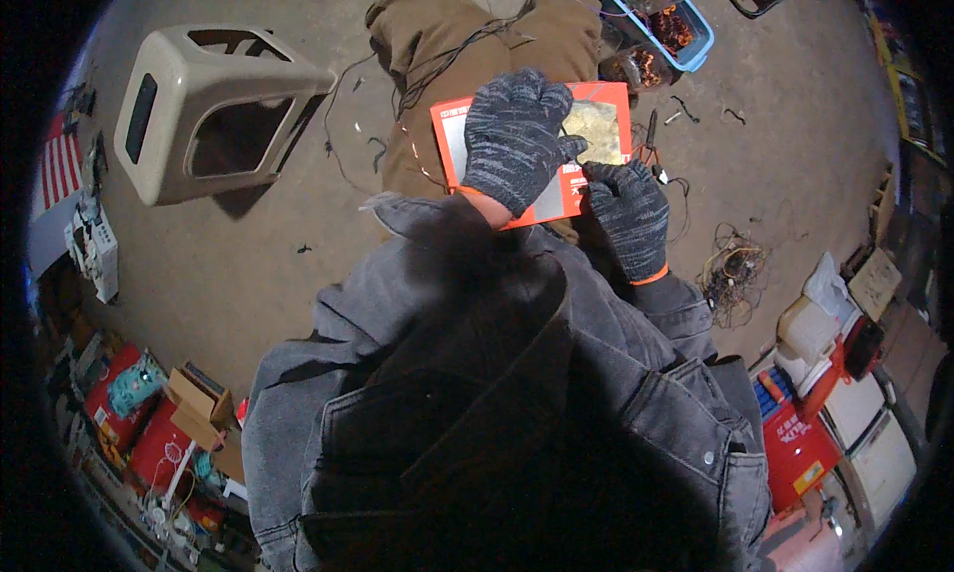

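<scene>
The person sits over there with a red card (552, 206) across the lap, a worn yellowish patch (594, 132) on its right half. Both hands wear grey gloves with orange cuffs. The left hand (519, 140) lies over the card's middle, fingers curled; the right hand (629, 214) is bent in at its right edge, fingertips close to the left thumb. I cannot tell whether either of the 2 pinches anything. Dark wires (467, 43) trail over the brown trousers (422, 30). On the floor, a blue-rimmed tub (704, 53) holds copper coils (672, 32), and a wire tangle (733, 274) lies right.
</scene>
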The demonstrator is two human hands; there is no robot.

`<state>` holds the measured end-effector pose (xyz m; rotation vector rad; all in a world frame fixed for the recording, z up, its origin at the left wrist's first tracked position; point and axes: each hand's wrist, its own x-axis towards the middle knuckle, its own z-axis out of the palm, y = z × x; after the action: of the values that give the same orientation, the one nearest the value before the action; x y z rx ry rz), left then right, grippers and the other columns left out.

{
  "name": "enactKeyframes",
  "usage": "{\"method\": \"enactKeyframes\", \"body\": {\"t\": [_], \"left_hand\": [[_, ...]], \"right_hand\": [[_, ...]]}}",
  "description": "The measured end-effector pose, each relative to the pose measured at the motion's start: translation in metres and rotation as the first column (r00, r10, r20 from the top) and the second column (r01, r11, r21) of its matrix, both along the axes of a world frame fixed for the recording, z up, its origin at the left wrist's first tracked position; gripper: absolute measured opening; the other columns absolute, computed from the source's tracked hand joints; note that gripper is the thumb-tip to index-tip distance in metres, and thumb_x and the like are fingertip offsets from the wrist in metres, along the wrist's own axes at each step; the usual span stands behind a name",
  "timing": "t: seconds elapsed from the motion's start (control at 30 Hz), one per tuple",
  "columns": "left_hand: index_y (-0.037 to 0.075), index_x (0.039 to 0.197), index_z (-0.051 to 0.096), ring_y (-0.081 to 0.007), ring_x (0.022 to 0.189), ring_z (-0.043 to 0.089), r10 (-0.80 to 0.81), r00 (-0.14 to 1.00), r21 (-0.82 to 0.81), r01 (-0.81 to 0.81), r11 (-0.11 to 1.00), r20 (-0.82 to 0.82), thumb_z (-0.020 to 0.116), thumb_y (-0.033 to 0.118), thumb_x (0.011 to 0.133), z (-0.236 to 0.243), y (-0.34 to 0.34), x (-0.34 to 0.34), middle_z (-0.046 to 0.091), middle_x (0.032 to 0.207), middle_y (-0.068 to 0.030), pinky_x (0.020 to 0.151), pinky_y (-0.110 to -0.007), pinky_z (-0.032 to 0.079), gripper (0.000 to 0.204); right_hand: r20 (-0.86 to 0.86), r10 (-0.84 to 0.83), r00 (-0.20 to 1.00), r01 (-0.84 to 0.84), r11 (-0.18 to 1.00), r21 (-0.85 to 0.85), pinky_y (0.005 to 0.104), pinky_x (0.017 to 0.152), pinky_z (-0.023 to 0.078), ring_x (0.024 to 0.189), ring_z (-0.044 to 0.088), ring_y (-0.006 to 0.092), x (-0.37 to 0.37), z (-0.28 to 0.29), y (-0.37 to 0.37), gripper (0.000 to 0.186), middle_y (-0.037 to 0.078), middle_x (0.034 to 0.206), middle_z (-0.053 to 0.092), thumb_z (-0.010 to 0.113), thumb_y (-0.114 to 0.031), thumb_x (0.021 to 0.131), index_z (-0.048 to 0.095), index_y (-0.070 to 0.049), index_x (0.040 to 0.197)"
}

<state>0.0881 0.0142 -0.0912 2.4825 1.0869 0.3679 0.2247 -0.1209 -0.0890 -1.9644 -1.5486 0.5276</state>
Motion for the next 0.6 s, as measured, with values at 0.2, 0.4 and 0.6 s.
{"method": "enactKeyframes", "body": {"t": [0.2, 0.4, 0.6], "left_hand": [[0.009, 0.102, 0.066, -0.0311, 0.097, 0.055, 0.021, 0.990, 0.034, -0.026, 0.999, 0.140, 0.069, 0.038, 0.078, -0.003, 0.003, -0.001, 0.060, 0.096, -0.0120, 0.089, -0.045, 0.041, 0.039], [0.009, 0.106, 0.064, -0.0328, 0.107, 0.054, 0.041, 0.985, 0.057, -0.051, 0.997, 0.167, 0.071, 0.041, 0.076, -0.004, 0.005, -0.004, 0.061, 0.106, -0.0135, 0.095, -0.046, 0.038, 0.044], [0.010, 0.106, 0.062, -0.0345, 0.106, 0.052, 0.057, 0.982, 0.076, -0.072, 0.995, 0.178, 0.075, 0.040, 0.073, -0.009, 0.007, 0.000, 0.058, 0.106, -0.0141, 0.094, -0.047, 0.037, 0.047]], "right_hand": [[0.022, -0.083, 0.996, 0.084, 0.995, -0.050, 0.0380, 0.074, 0.051, 0.083, 0.065, 0.0306, 0.000, 0.006, 0.011, 0.020, 0.016, 0.091, 0.065, 0.066, -0.009, 0.080, 0.070, -0.004, 0.099], [-0.199, -0.282, 0.938, 0.275, 0.959, -0.064, 0.0348, 0.074, 0.051, 0.081, 0.066, 0.0272, -0.008, 0.006, 0.022, 0.022, 0.016, 0.092, 0.069, 0.064, -0.008, 0.081, 0.071, -0.001, 0.100], [-0.230, -0.311, 0.922, 0.288, 0.949, -0.131, 0.0296, 0.076, 0.051, 0.083, 0.068, 0.0195, 0.001, 0.008, 0.019, 0.020, 0.012, 0.096, 0.072, 0.064, -0.005, 0.084, 0.071, -0.001, 0.103]]}}
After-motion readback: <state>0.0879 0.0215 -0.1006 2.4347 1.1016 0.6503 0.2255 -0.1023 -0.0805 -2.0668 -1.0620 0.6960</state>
